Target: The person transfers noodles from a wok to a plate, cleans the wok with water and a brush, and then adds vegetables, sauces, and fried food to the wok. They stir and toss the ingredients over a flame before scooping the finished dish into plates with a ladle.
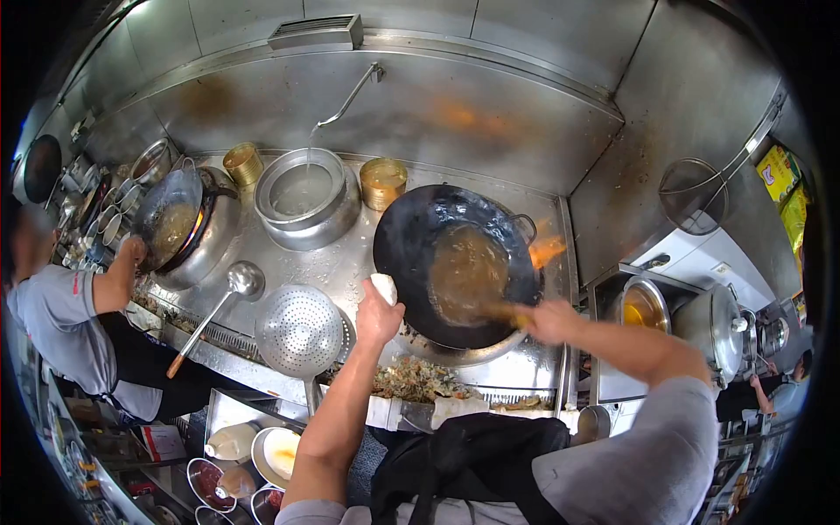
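Note:
A large black wok (pixel 407 236) sits tilted on the burner, with foamy brown liquid (pixel 468 271) pooled in it. My left hand (pixel 379 317) is closed around a folded white cloth (pixel 383 285) at the wok's left rim. On the right side, my right hand (pixel 553 322) grips a yellow-brown tool (pixel 503 310), stretched low across the wok toward the liquid. Motion smears the tool, and I cannot tell its exact kind. Orange flame (pixel 548 252) shows beside the wok's right rim.
A perforated strainer (pixel 300 331) and a ladle (pixel 245 280) lie left of my left hand. Behind them a tap (pixel 346 101) runs into a metal pot (pixel 271 210), near a gold can (pixel 383 182). A co-worker (pixel 61 324) handles another wok (pixel 171 214) at left. Food scraps (pixel 420 381) line the front gutter.

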Motion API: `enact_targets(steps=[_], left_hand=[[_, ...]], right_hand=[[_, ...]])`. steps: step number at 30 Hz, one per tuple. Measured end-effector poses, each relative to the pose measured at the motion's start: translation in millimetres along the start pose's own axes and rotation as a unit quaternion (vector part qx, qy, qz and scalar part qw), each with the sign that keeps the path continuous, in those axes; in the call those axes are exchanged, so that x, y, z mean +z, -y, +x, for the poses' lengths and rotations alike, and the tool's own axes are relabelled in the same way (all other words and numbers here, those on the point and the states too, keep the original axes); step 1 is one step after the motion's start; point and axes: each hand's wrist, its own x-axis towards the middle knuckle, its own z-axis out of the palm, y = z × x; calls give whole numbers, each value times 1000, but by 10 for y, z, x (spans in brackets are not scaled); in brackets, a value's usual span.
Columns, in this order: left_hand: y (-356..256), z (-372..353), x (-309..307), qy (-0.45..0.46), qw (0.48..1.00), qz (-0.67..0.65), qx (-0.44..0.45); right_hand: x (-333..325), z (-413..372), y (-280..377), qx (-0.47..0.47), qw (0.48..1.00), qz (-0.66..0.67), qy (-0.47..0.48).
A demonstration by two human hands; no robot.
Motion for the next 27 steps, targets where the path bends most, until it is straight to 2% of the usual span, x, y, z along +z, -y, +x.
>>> enact_targets(steps=[2, 3, 4, 5, 6, 8, 10, 13, 15, 17, 19, 21, 23, 25, 27], left_hand=[[-6, 39, -2, -5, 1000, -3, 19], [-20, 48, 4, -6, 1000, -4, 20], [-39, 61, 6, 2, 1000, 0, 8], [-37, 88, -25, 7, 1000, 6, -4], [31, 118, -31, -5, 1000, -1, 16], [-5, 99, -58, -18, 1000, -1, 16], [-32, 50, -47, -20, 1000, -1, 17], [-43, 47, -71, -15, 999, -17, 28], [-46, 75, -56, -7, 1000, -13, 27], [-22, 148, -54, 10, 1000, 12, 23], [10, 201, -48, 12, 999, 10, 29], [-1, 210, -44, 13, 999, 6, 32], [-61, 188, -96, 34, 999, 6, 24], [-81, 194, -66, 19, 999, -6, 36], [-15, 164, -95, 18, 999, 6, 41]], right_hand=[[-4, 760, -60, 17, 983, 4, -180], [-155, 1205, 49, 88, 974, 92, -189], [-134, 1624, 172, 128, 958, 114, -228], [-22, 1856, 454, 200, 935, 202, -211], [-71, 1759, 814, 191, 904, 279, -263], [9, 1704, 1097, 159, 903, 330, -224], [53, 1242, 1113, 61, 938, 274, -205], [112, 425, 708, -37, 983, 148, -98], [-79, 33, 300, -13, 998, 56, -3], [-18, 196, -346, -32, 996, -53, -58], [-151, 843, -641, 33, 986, 13, -162], [-32, 1674, -368, 96, 981, 57, -160], [106, 1632, 372, 147, 952, 184, -195], [383, 1578, 832, 106, 933, 221, -262], [371, 1473, 915, 73, 940, 199, -267]])
